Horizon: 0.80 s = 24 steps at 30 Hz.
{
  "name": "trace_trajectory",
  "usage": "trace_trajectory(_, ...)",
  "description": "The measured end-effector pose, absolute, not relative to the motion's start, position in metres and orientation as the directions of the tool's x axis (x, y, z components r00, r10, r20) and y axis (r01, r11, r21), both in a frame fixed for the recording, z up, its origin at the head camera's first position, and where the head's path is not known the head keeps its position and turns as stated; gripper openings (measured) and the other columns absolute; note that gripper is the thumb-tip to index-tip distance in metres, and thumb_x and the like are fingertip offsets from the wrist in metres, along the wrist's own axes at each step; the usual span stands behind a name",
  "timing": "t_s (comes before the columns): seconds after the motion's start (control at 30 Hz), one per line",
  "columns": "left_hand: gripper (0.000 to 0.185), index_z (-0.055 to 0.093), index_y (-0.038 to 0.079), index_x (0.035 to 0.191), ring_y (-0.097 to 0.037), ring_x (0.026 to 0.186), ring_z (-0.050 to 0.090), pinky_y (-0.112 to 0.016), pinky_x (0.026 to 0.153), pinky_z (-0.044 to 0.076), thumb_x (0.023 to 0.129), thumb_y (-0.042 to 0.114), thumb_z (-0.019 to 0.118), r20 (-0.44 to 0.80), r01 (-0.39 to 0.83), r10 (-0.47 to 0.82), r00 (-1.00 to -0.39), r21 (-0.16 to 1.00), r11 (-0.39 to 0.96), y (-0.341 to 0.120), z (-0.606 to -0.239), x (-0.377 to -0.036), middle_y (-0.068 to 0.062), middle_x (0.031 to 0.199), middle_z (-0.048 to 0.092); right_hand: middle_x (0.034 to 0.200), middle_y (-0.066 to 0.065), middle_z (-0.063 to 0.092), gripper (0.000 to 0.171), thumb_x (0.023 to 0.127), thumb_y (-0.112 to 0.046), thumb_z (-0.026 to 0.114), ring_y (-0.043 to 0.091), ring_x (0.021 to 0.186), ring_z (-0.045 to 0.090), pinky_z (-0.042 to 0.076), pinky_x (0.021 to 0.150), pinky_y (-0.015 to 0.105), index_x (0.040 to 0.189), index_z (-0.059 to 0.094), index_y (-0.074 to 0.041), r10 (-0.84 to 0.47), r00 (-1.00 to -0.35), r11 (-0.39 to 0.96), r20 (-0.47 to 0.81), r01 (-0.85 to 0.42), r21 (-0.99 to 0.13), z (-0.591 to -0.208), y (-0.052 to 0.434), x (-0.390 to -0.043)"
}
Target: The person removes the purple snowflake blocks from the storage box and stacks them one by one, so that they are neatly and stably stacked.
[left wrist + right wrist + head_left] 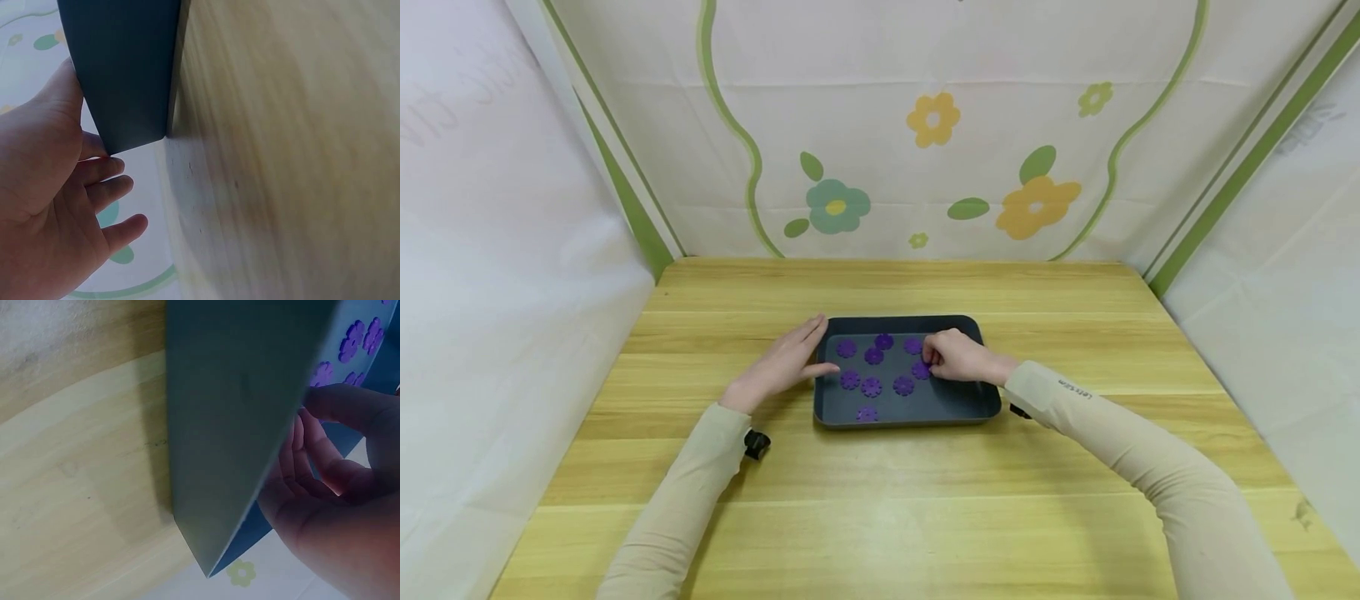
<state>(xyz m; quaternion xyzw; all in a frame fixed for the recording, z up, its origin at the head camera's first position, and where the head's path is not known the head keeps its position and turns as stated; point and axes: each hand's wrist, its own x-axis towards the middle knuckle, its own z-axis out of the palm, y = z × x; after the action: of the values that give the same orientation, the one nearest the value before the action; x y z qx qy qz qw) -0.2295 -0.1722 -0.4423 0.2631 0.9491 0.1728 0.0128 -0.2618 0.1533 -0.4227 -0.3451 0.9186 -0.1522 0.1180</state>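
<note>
A dark rectangular tray (940, 410) holds several small purple flower-shaped pieces (871, 387), most lying flat and spread over its left and middle parts. My left hand (782, 360) rests at the tray's left end, its thumb over the rim and its fingers straight along the outside near the far corner. In the left wrist view these fingers (107, 190) stand apart beside the tray's outer wall. My right hand (958, 357) reaches over the right rim with curled fingers and pinches the edge of a purple flower piece (921, 370). The tray wall (240, 425) hides its fingertips in the right wrist view.
The tray stands on a light wooden table (880, 517). Behind it hangs a white sheet (865, 108) printed with flowers and leaves, and white sheets also close off the left and right sides. Dark wrist devices (757, 444) sit under both sleeves.
</note>
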Motion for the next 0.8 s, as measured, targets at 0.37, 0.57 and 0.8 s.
trace_trajectory(0.37,0.089,0.025,-0.005,0.155,-0.041,0.149,0.029,-0.053,0.121,0.030,0.093,0.045,0.065,0.086,0.505,0.507,-0.858,0.327,0.799,-0.1730,-0.4437,-0.2304,-0.026,0.161,0.026,0.097,0.011,0.065,0.026,0.088,-0.021,0.074,0.019,0.086,0.060,0.055,0.077,0.033,0.104,0.063,-0.003,-0.643,-0.751,0.747,-0.150,-0.573,-0.336,-0.4283,0.1491,-0.2580)
trace_trajectory(0.57,0.088,0.025,-0.004,0.155,-0.040,0.149,0.028,-0.052,0.122,0.030,0.094,0.047,0.064,0.076,0.506,0.512,-0.856,0.331,0.797,-0.1724,-0.4433,-0.2296,-0.026,0.161,0.026,0.098,0.011,0.065,0.022,0.088,-0.016,0.073,0.019,0.086,0.060,0.056,0.077,0.033,0.103,0.063,-0.003,-0.638,-0.753,0.753,-0.159,-0.568,-0.331,-0.4289,0.1483,-0.2580)
trace_trajectory(0.8,0.088,0.024,-0.004,0.155,-0.040,0.150,0.028,-0.052,0.121,0.030,0.094,0.045,0.065,0.077,0.506,0.513,-0.855,0.345,0.791,-0.1724,-0.4424,-0.2294,-0.026,0.161,0.025,0.098,0.012,0.065,0.022,0.088,-0.015,0.073,0.018,0.085,0.061,0.056,0.075,0.031,0.103,0.062,-0.002,-0.647,-0.746,0.749,-0.160,-0.582,-0.316,-0.4267,0.1473,-0.2587)
